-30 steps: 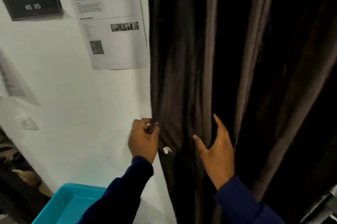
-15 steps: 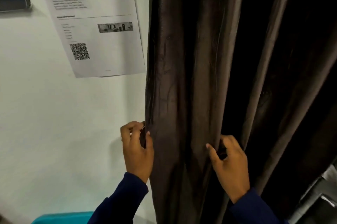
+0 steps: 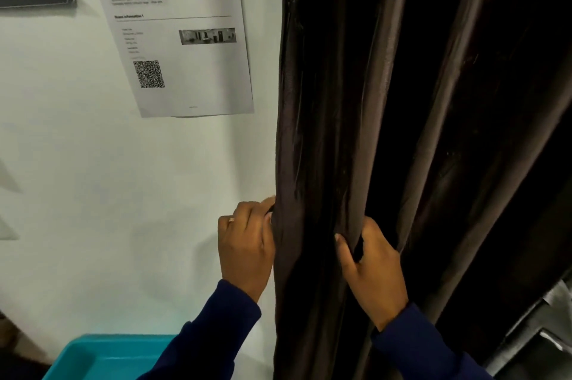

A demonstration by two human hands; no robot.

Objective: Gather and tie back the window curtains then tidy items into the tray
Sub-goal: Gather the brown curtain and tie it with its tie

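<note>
Brown, soft curtain [image 3: 356,132] hangs against the wall [image 3: 93,194]; judge it limp and a bit slick, so bunch the folds rather than pinch one. Your left hand [image 3: 246,251] pinches its wall-side edge; your right hand [image 3: 373,268] curls round a fold. No tie-back shows (perhaps behind the cloth). Only the tray [image 3: 102,358] corner shows, contents cut off.

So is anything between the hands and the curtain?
No. Both are already on it: the left hand grips the curtain at its wall-side edge, and the right hand grips a fold further in.
</note>
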